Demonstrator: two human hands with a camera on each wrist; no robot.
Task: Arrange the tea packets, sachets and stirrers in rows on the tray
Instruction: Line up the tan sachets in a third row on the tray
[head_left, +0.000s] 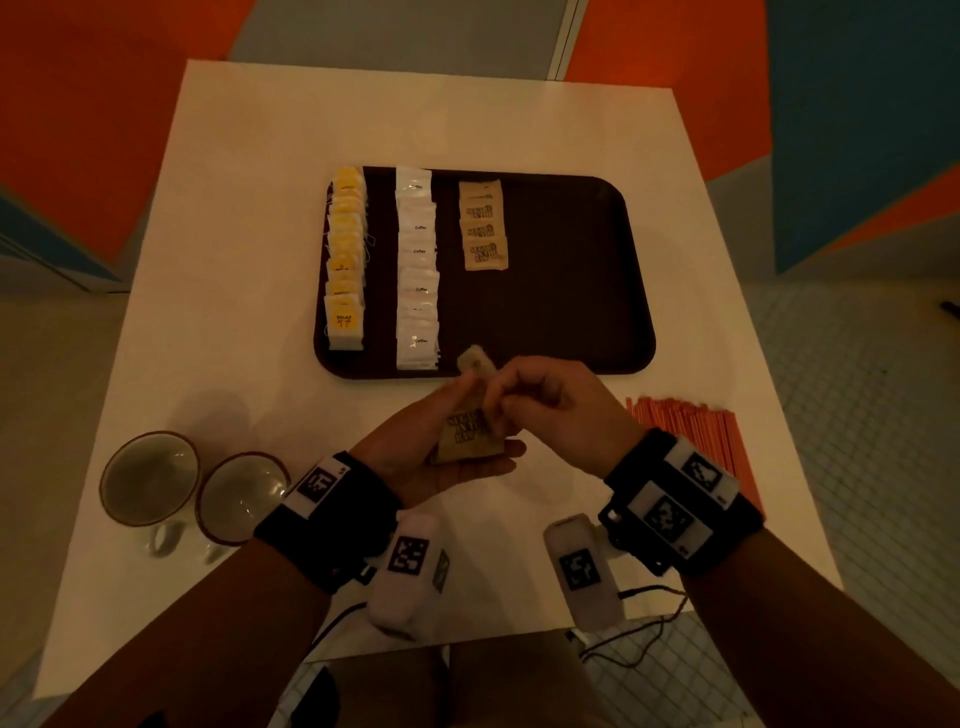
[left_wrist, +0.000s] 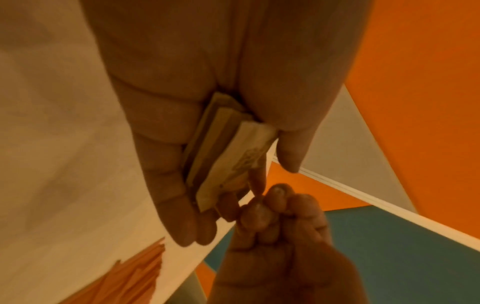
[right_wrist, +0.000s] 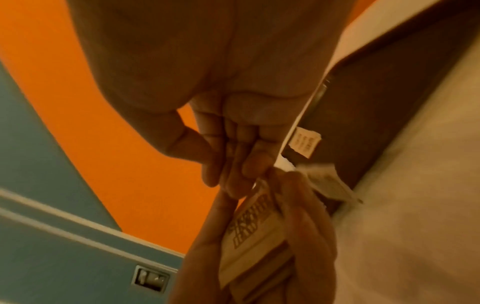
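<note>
A dark brown tray (head_left: 561, 291) carries a row of yellow tea packets (head_left: 345, 260), a row of white coffee sachets (head_left: 417, 270) and a shorter row of brown sugar sachets (head_left: 483, 228). Just in front of the tray, my left hand (head_left: 441, 462) lies palm up and grips a stack of brown sugar sachets (head_left: 467, 434) (left_wrist: 228, 148) (right_wrist: 254, 236). My right hand (head_left: 545, 405) (right_wrist: 228, 160) pinches the far end of one brown sachet (head_left: 474, 361), which sticks out past the stack towards the tray. Orange stirrers (head_left: 691, 431) (left_wrist: 130, 277) lie on the table by my right wrist.
Two empty cups (head_left: 150, 478) (head_left: 241, 496) stand on the white table (head_left: 234, 338) at the near left. The tray's right half is bare. Cables hang over the table's near edge. The floor beyond is orange, blue and grey.
</note>
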